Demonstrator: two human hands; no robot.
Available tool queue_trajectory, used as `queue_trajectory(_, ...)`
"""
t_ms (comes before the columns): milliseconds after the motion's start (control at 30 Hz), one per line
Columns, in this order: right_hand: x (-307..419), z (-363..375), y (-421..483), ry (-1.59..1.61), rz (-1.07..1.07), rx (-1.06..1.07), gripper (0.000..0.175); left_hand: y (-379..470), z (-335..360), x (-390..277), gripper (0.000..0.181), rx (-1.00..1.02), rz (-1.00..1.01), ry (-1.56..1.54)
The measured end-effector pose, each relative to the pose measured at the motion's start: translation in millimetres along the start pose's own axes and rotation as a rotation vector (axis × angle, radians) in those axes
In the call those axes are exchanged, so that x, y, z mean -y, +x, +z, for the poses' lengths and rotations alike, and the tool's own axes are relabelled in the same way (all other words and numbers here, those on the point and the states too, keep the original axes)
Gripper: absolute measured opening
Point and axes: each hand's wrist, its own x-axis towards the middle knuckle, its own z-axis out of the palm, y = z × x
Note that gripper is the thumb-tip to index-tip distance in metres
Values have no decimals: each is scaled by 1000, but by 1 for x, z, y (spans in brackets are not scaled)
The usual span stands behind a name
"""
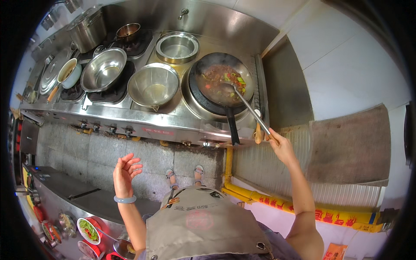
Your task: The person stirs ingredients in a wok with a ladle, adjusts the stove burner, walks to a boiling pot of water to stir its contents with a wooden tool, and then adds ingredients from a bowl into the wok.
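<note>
My right hand (281,147) grips the wooden end of a long metal ladle (250,107). The ladle's bowl sits in the food inside a dark wok (224,58). In that wok, a brown mix with green and red pepper pieces (232,78) gives off some steam. The wok rests on a round burner, and its black handle (232,126) points toward me. My left hand (126,172) is raised over the floor with fingers apart and holds nothing; a pale bangle (124,199) circles its wrist.
Left of the wok stand a metal strainer basin (152,86), a round steel pot (177,48) and a wide steel bowl (107,71). Farther left are a white saucepan (72,76) and a tall stockpot (87,31). Behind my left arm, a counter (70,208) bears a bowl of cut peppers (87,230).
</note>
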Motion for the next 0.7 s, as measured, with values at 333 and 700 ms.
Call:
queue_trajectory(333, 8, 106, 55, -117, 161, -255, 49, 2, -6, 4, 45, 0, -9, -22)
queue_trajectory(700, -12, 92, 69, 486, 270, -95, 48, -5, -23, 4, 43, -39, 14, -39)
